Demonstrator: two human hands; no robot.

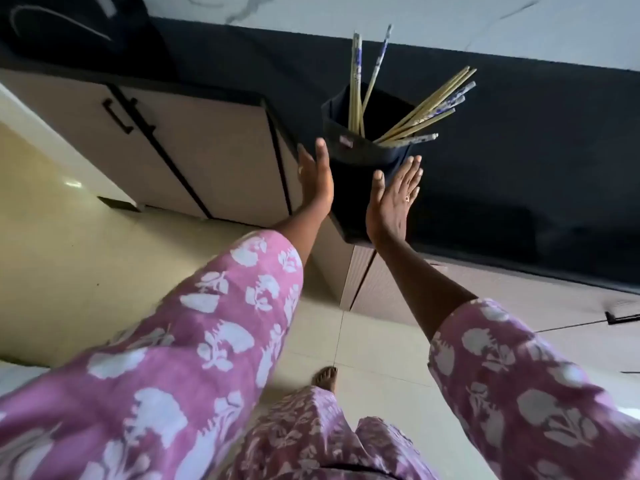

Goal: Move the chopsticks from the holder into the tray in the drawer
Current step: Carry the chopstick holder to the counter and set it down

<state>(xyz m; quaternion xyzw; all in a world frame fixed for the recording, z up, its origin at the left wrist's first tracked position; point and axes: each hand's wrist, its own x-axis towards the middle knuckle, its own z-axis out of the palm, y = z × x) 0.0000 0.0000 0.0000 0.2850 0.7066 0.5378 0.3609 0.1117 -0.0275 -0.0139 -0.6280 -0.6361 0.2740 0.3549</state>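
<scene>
A dark square holder (360,168) stands on the black countertop (519,161) near its front corner. Several chopsticks (415,116), pale wood with blue-patterned tops, stick out of it; some stand upright at the back, others lean right. My left hand (317,178) is raised just left of the holder with straight fingers. My right hand (394,199) is raised in front of the holder's right side, fingers straight, a ring on one finger. Neither hand holds anything. No open drawer or tray is in view.
Beige cabinet doors with black handles (119,114) run below the counter at left. More drawer fronts with a black handle (623,317) lie at right. A dark object (69,29) sits on the counter at top left. Tiled floor and my bare foot (325,375) are below.
</scene>
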